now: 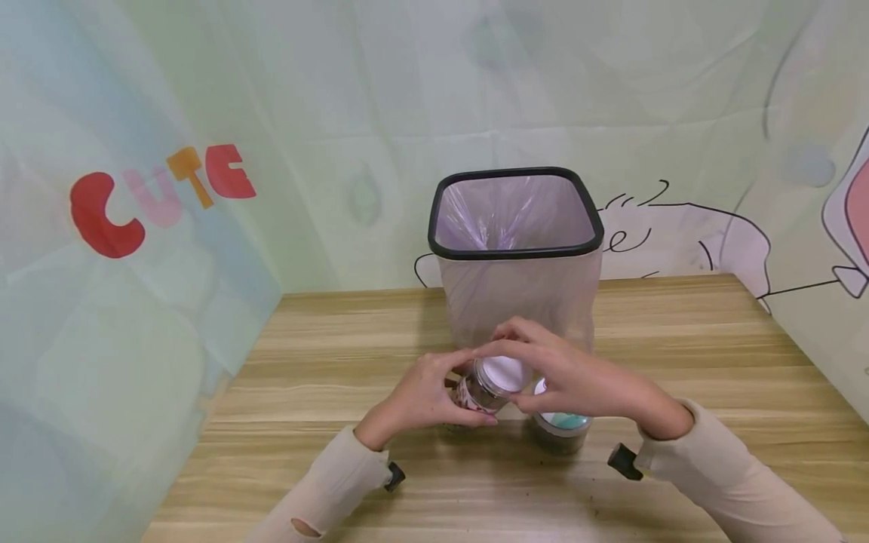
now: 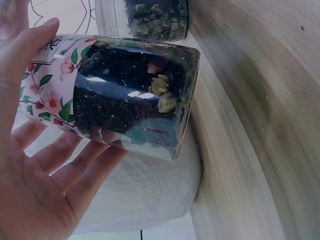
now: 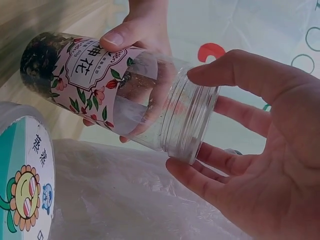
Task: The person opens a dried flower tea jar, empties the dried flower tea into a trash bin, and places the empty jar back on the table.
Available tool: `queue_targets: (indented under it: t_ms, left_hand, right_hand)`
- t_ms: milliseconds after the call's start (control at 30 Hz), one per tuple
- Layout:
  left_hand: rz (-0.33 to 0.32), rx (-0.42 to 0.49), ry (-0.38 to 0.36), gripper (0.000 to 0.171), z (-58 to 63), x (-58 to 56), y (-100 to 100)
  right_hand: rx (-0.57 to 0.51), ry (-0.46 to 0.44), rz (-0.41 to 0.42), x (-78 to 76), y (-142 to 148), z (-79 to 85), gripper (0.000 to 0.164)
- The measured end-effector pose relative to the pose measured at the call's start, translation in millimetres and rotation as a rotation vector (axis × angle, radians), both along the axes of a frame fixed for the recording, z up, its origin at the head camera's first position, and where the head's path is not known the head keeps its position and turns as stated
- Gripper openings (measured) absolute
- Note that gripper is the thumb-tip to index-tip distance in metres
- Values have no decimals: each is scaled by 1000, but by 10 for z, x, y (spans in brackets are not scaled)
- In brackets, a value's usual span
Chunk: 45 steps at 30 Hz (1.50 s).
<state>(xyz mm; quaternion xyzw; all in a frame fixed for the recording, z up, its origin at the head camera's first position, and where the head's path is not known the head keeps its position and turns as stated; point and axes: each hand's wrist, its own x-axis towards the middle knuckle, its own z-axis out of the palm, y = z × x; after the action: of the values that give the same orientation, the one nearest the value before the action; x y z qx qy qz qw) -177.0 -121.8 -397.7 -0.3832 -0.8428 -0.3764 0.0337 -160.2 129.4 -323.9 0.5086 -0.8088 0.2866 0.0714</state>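
My left hand (image 1: pixel 422 394) grips a clear tea jar (image 2: pixel 130 90) round its side, thumb and fingers over the pink floral label (image 3: pixel 90 82). Dark bits and a few dried blossoms lie in its base. The jar tilts, its white-looking round top (image 1: pixel 504 372) towards the right. My right hand (image 1: pixel 577 377) holds that ridged clear end between thumb and fingertips. Beneath the right hand a second jar (image 1: pixel 560 437) stands upright on the table, partly hidden, with a sunflower picture on its teal and white lid (image 3: pixel 25 185) and dried flowers inside.
Right behind the hands stands a pale waste bin (image 1: pixel 519 290) with a black rim and a clear plastic liner. The wooden table (image 1: pixel 339 332) meets a printed curtain (image 1: pixel 326 188) at its back and left.
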Motion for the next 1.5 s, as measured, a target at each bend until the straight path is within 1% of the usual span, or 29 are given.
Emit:
queue_targets:
  t_ms: [233, 400, 500, 600, 733, 833, 933, 1033, 1167, 1333, 1500]
  left_hand:
    - [-14, 13, -19, 70, 20, 11, 21]
    - [-11, 6, -18, 70, 29, 16, 21]
    - [-5, 5, -11, 73, 22, 14, 13]
    - [3, -1, 10, 76, 10, 12, 5]
    - [10, -9, 36, 77, 0, 8, 4]
    - [12, -9, 34, 76, 9, 10, 9]
    - [14, -14, 21, 77, 23, 14, 13]
    - [19, -22, 9, 77, 24, 15, 15]
    - [21, -24, 13, 76, 24, 20, 18]
    - [9, -24, 24, 80, 18, 21, 25]
    - [-2, -23, 18, 83, 19, 24, 36]
  right_hand:
    - [-5, -1, 40, -13, 13, -1, 63]
    - [1, 10, 71, -14, 8, 8, 67]
    - [-1, 24, 72, -1, 3, 5, 63]
    - [-9, 25, 36, 16, -15, -3, 62]
    - [-3, 45, -46, 35, -58, -14, 64]
    - [18, 59, -93, 40, -80, -26, 65]
    - [33, 36, -121, 39, -85, -32, 64]
    - [37, 5, -126, 35, -78, -26, 61]
    - [27, -14, -97, 23, -57, -17, 57]
    - [7, -25, -20, 5, -17, 1, 54]
    - [-27, -30, 48, -3, 12, 27, 54]
